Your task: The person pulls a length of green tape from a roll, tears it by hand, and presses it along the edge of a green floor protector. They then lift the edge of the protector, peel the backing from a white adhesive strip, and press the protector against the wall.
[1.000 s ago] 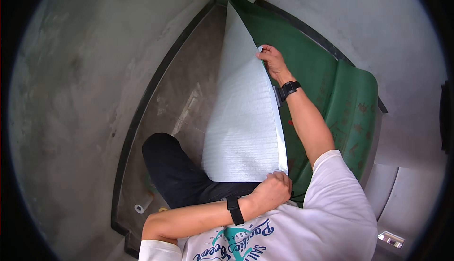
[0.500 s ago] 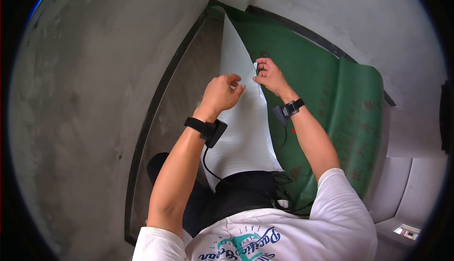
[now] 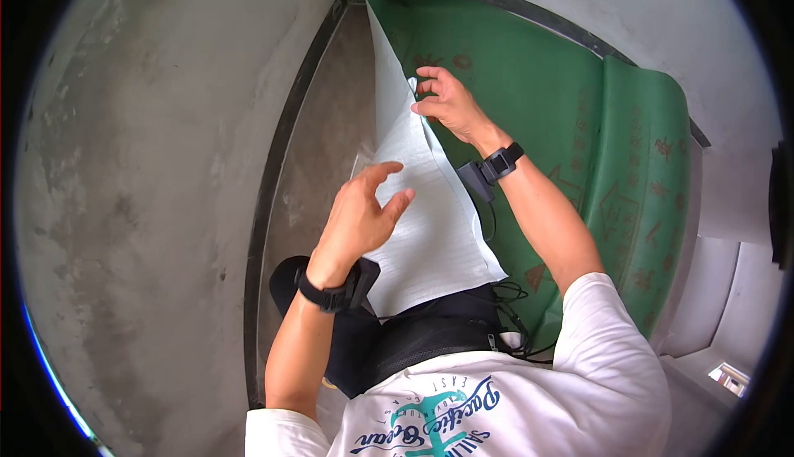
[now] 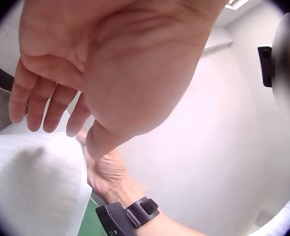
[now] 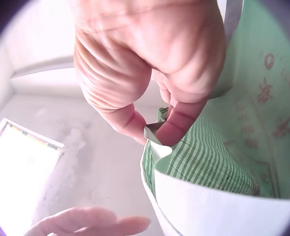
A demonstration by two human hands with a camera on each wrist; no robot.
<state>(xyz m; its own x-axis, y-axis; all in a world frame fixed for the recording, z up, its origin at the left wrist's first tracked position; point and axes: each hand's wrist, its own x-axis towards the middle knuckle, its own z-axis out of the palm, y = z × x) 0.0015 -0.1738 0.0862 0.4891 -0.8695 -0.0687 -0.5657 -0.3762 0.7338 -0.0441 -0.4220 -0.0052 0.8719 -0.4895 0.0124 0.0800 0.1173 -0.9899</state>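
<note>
A large green sheet (image 3: 529, 101) with red printed characters lies over the floor, and one side is folded back to show its white underside (image 3: 430, 225). My right hand (image 3: 451, 110) pinches the folded edge (image 5: 157, 147) between thumb and fingertips; the right wrist view shows the edge creased there. My left hand (image 3: 357, 213) hovers over the white underside with thumb and fingers apart, holding nothing. In the left wrist view the palm (image 4: 125, 73) faces the camera and the fingers hang loosely.
Bare grey floor (image 3: 331, 93) shows left of the sheet, bordered by dark skirting (image 3: 281, 143) along the grey wall (image 3: 157, 167). The sheet's right side curls up in a roll (image 3: 637, 192). Black cables (image 3: 513, 300) lie by my waist.
My left hand has left the sheet's lower corner, risen towards my right hand, then drawn back a little with its fingers spreading. The right hand stays at the folded edge.
</note>
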